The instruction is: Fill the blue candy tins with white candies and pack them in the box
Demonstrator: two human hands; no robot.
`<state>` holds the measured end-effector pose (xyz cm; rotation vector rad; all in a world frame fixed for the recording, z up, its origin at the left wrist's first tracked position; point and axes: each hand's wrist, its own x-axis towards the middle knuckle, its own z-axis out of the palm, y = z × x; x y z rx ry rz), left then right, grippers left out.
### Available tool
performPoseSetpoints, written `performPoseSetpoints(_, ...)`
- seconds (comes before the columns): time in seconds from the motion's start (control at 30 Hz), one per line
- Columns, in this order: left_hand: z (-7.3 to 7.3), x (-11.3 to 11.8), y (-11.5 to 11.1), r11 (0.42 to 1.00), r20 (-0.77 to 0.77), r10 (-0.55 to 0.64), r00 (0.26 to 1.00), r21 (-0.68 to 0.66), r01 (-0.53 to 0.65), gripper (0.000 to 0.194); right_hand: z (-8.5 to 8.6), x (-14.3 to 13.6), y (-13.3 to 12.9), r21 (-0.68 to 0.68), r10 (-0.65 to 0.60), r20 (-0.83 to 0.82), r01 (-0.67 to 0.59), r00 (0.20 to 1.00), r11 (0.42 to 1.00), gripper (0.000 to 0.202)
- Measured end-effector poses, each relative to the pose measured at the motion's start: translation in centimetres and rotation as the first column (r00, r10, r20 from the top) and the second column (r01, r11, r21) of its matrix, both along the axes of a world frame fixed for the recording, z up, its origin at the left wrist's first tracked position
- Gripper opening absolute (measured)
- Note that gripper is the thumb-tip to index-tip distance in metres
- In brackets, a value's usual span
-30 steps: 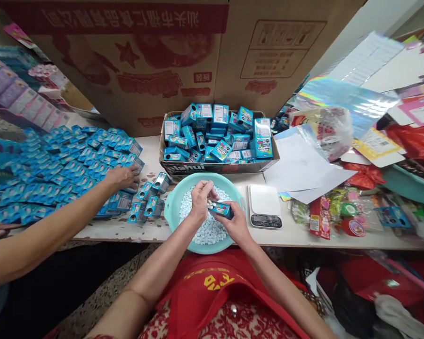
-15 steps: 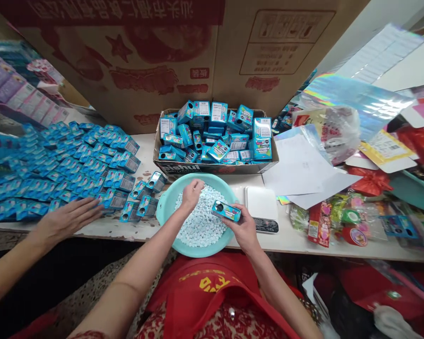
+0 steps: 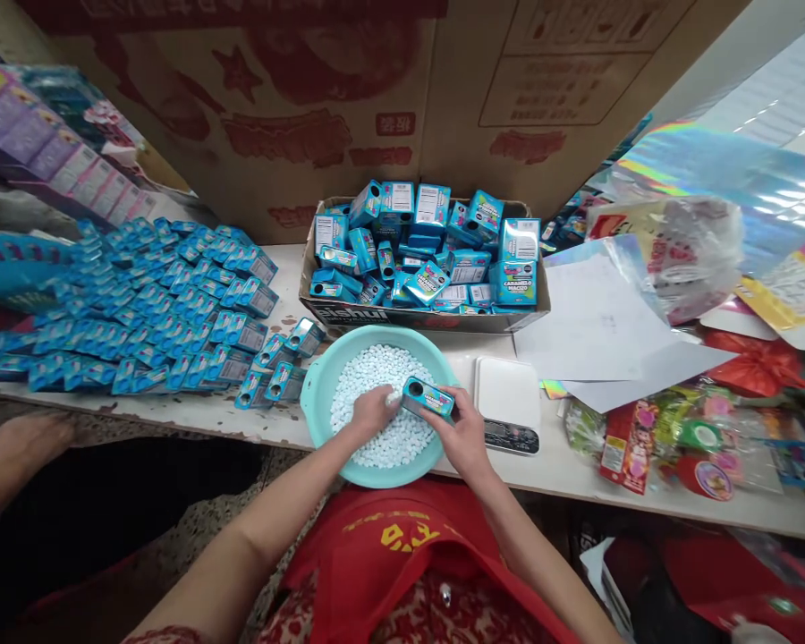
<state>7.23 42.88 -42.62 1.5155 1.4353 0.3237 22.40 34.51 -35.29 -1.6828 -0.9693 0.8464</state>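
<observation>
My right hand [image 3: 466, 434] grips a small blue candy box [image 3: 430, 399] with a round dark hole near one end, holding it tilted over the bowl's right side. Close to that hole, my left hand [image 3: 374, 411] is closed, with a few white candies at its fingertips. Below both hands is a turquoise plastic bowl [image 3: 313, 398] holding many small pale candies [image 3: 376, 362]. Left of the bowl stand several loose blue boxes [image 3: 286, 381] with holes in their tops. An open carton [image 3: 422, 322] behind the bowl is full of similar blue boxes.
A white scale [image 3: 508, 394] is right of the bowl, near papers [image 3: 583, 322] and bagged sweets [image 3: 704, 438]. Rows of blue boxes [image 3: 154, 304] cover the table's left. A large cardboard box [image 3: 376, 80] rises behind. A co-worker's hand [image 3: 33, 438] is at far left.
My left hand has moved from above the candies down and right to the held box. The co-worker's hand has drawn back from the rows of boxes. The view has shifted slightly.
</observation>
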Motion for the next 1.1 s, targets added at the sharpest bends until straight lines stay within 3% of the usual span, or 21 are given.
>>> performPoseSetpoints(0.1, 2.0, -0.7, 0.9, 0.991, 0.042, 0.13, 0.991, -0.049, -0.128, 0.029, -0.9, -0.5, 0.4, -0.026, 0.038, 0.075, -0.036, 0.996, 0.999, 0.033)
performPoseSetpoints(0.17, 4.2, -0.2, 1.1, 0.961, 0.208, 0.261, 0.943, -0.151, -0.233, 0.032, -1.4, -0.8, 0.6, -0.034, 0.071, 0.137, -0.067, 0.988, 0.997, 0.03)
performPoseSetpoints(0.2, 5.4, 0.1, 1.1, 0.934, 0.332, 0.341, 0.879, -0.225, -0.278, 0.031, -1.6, -1.0, 0.6, -0.039, 0.092, 0.161, -0.087, 0.983, 0.995, 0.028)
performPoseSetpoints(0.27, 7.7, 1.0, 1.1, 0.869, 0.557, 0.49, 0.671, -0.37, -0.328, 0.029, -1.7, -1.4, 0.8, -0.05, 0.14, 0.188, -0.133, 0.972, 0.99, 0.026)
performPoseSetpoints(0.33, 9.5, 1.8, 1.1, 0.823, 0.655, 0.568, 0.499, -0.439, -0.36, 0.027, -1.2, -1.8, 0.8, -0.048, 0.18, 0.191, -0.174, 0.965, 0.984, 0.026)
performPoseSetpoints(0.43, 10.7, 2.7, 1.4, 0.788, 0.687, 0.605, 0.403, -0.444, -0.427, 0.026, 0.1, -2.2, 0.7, -0.02, 0.2, 0.202, -0.2, 0.959, 0.98, 0.028)
performPoseSetpoints(0.6, 11.1, 3.5, 2.1, 0.781, 0.699, 0.604, 0.382, -0.423, -0.46, 0.029, 1.7, -1.7, 0.9, 0.004, 0.188, 0.22, -0.194, 0.957, 0.981, 0.027)
performPoseSetpoints(0.83, 11.9, 4.1, 2.2, 0.814, 0.688, 0.57, 0.449, -0.399, -0.423, 0.036, 2.1, -1.2, 1.2, 0.001, 0.172, 0.194, -0.176, 0.966, 0.984, 0.025)
performPoseSetpoints(1.1, 12.2, 4.5, 2.1, 0.832, 0.703, 0.524, 0.481, -0.3, -0.466, 0.033, 2.7, -1.3, 1.6, 0.013, 0.146, 0.17, -0.15, 0.975, 0.989, 0.025)
